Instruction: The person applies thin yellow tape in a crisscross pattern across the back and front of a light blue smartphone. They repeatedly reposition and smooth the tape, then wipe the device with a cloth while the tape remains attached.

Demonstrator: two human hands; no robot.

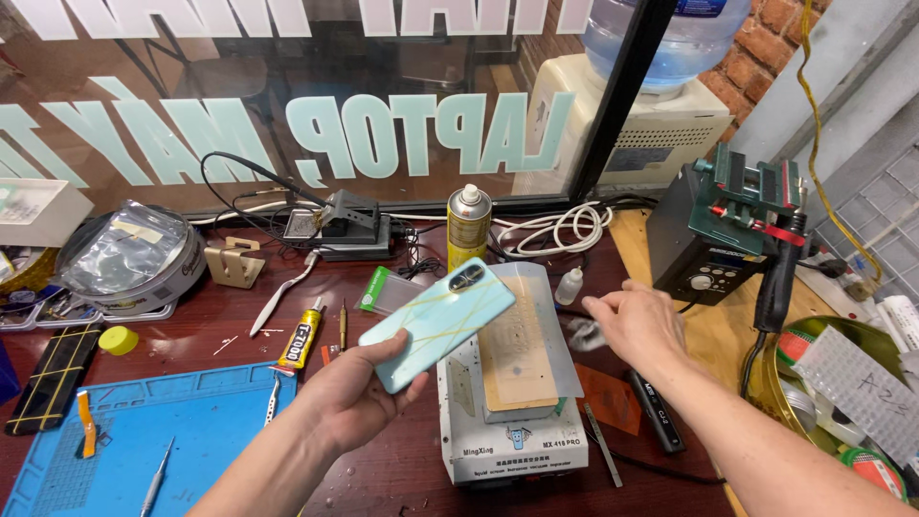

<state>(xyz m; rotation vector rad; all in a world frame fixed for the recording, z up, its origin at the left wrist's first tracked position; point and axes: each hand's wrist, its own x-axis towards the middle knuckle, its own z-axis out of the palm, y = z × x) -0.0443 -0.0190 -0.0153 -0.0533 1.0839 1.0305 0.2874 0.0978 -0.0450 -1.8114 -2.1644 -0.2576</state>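
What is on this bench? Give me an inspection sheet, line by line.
Surface: dark red-brown desk with a blue work mat at the left.
Job's things: pale blue phone, back up, held above a white heating plate unit.
Clutter: yellow glue tube, spray can, small dropper bottle, tweezers, yellow cap.
Grippers: left hand grips the phone; right hand pinches a crumpled wipe.
Cables: white coil and black leads by the soldering stand.
Surroundings: lettered glass pane, water dispenser, brick wall.
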